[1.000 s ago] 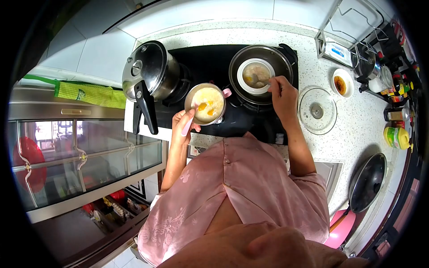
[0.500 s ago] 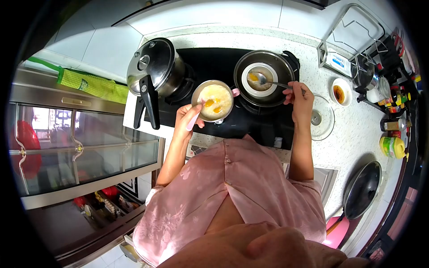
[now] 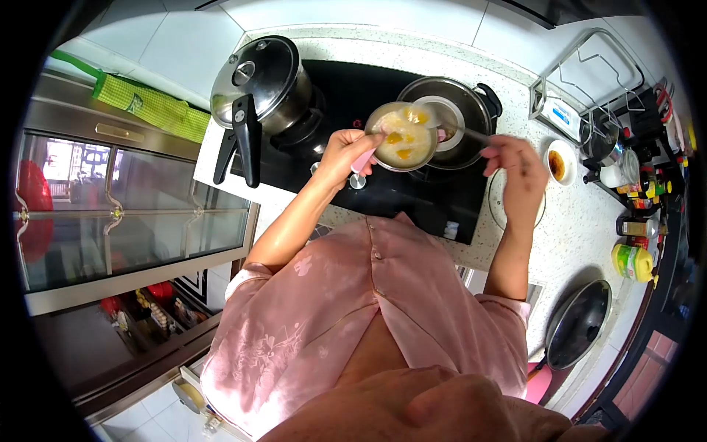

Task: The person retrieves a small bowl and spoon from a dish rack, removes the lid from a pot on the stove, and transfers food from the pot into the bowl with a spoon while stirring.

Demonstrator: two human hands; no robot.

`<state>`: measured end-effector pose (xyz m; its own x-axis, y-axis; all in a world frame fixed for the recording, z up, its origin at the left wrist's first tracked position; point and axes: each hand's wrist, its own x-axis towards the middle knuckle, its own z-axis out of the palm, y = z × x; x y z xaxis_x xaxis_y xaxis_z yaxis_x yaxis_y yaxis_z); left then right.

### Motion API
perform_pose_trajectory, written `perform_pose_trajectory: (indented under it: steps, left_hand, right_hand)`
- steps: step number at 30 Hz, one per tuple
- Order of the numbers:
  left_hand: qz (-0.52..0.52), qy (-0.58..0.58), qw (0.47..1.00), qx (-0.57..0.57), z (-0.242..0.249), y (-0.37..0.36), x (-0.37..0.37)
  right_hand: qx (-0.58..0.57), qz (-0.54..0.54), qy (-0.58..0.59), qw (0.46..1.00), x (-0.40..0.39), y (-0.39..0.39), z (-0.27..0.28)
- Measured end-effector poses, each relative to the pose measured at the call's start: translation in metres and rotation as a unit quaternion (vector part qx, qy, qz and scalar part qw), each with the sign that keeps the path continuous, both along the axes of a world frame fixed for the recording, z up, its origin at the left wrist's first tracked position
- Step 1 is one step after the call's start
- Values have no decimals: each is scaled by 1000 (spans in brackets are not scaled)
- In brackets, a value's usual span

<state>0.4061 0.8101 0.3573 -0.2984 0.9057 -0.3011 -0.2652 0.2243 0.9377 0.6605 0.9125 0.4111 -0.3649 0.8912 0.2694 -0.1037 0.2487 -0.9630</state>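
My left hand [image 3: 346, 157] is closed round the pink handle of a round bowl-like pan [image 3: 403, 169]. In this pan lies a pale, porridge-like food [image 3: 398, 147] with several orange-yellow pieces. My right hand [image 3: 521, 173], slightly blurred, grips the handle of a metal spoon [image 3: 473, 135]. The spoon's head is over the pan, with a yellow piece at its tip. Behind them a white bowl [image 3: 455, 109] sits inside a dark cooking pot [image 3: 480, 149] on the stove; the pan and spoon partly cover its opening.
A pressure cooker [image 3: 269, 74] stands at the left of the black stove [image 3: 346, 88], its handle jutting toward me. To the right are a glass lid [image 3: 495, 199], a small white bowl of brown sauce [image 3: 557, 163], a wire rack [image 3: 541, 96], bottles and a large dark lid [image 3: 580, 324].
My left hand has brought the pan rightward, up to the cooking pot's edge. The spoon has come out of the white bowl and is over the pan with a yellow piece.
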Motion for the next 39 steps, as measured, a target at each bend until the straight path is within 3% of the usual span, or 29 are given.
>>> perform_pose_trajectory:
  steps: [1, 4, 6, 8, 14, 17, 18, 20, 21, 25, 28, 31, 39]
  left_hand:
    - [-3, -7, 1000, 0, 0, 1, 2]
    - [1, -16, 1000, 2, -3, 3, 5]
    - [3, -22, 1000, 1, -5, 2, 4]
    - [2, -25, 1000, 1, -7, 1, 3]
    - [48, -44, 998, 18, -10, -14, -10]
    - [95, -41, 994, 42, -16, -30, -21]
    - [108, -44, 992, 47, -13, -35, -22]
    - [115, -48, 991, 55, -19, -44, -29]
    - [124, -41, 990, 58, -21, -48, -31]
    - [148, -53, 986, 56, -25, -57, -34]
    - [150, -56, 985, 59, -29, -59, -36]
    - [154, -52, 985, 62, -30, -59, -36]
    - [152, -48, 986, 54, -31, -59, -36]
  right_hand:
    - [78, 47, -79, 993, 0, -3, -1]
    - [144, 61, -75, 985, -1, -9, -5]
    - [94, 16, -49, 994, 0, -8, -9]
    - [-90, -62, 61, 992, -3, -2, -9]
    - [-145, -85, 184, 968, -6, 25, -31]
    - [-65, -103, 27, 992, -7, 31, -43]
    - [-67, -106, 29, 992, -8, 31, -50]
    - [30, -123, -119, 985, -16, 27, -59]
    - [66, -138, -140, 978, -21, 25, -61]
    - [178, -137, -143, 964, -32, 30, -74]
    - [181, -130, -222, 949, -35, 31, -74]
    - [221, -131, -206, 944, -38, 34, -80]
    - [86, -132, -133, 979, -37, 24, -83]
